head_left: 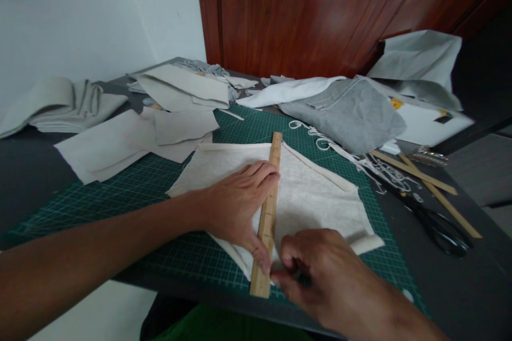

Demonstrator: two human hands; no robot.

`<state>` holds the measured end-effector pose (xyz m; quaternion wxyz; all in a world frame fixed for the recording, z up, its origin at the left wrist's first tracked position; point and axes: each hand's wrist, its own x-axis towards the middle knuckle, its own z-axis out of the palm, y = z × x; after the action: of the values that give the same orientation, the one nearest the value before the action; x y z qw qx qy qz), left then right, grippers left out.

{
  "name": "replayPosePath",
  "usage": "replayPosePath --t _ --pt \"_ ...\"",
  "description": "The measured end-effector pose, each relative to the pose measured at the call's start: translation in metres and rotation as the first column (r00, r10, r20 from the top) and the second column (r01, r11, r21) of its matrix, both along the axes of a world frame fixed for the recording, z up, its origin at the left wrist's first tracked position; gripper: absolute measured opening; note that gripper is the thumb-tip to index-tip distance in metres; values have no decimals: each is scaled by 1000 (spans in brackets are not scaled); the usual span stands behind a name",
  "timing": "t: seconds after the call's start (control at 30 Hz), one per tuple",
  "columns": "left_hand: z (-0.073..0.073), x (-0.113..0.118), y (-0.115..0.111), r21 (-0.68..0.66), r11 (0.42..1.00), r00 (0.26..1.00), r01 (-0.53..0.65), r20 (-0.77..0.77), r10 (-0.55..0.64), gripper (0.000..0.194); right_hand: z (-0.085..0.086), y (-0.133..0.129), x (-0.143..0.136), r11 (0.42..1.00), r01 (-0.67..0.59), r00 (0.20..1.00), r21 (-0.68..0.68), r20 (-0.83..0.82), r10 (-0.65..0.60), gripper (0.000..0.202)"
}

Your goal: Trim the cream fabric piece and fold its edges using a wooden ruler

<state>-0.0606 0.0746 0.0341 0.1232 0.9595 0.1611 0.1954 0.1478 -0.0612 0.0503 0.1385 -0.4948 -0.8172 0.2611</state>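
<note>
A cream cloth piece (320, 192) with folded edges lies on the green cutting mat (232, 122). Across its middle runs a wooden ruler (269, 213), its near end reaching past the cloth. My left hand (240, 202) presses the ruler down, fingertips on its upper half and thumb near its lower end. Just right of that thumb, my right hand (316, 261) is curled closed around something dark. Its fingers hide most of that object, so I cannot make out its kind. The right fingertips are close to the ruler's right edge.
Cream fabric pieces (120, 141) and a folded cloth stack (68, 106) lie left. Behind are grey cloth (344, 112) and a white strip (292, 90). Black-handled scissors (440, 229), crossed wooden strips (424, 176) and tangled white cord (388, 173) sit right.
</note>
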Motion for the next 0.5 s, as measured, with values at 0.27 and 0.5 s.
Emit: replayPosePath --t 0.27,0.5 --pt "-1 1 0 20 1000 1000 16 6 -16 129 -1 1 1 1000 2 1000 -3 -4 -2 18" --pt "-1 0 0 17 1000 1000 15 8 -15 126 -1 0 2 1000 -11 1000 -20 16 12 18"
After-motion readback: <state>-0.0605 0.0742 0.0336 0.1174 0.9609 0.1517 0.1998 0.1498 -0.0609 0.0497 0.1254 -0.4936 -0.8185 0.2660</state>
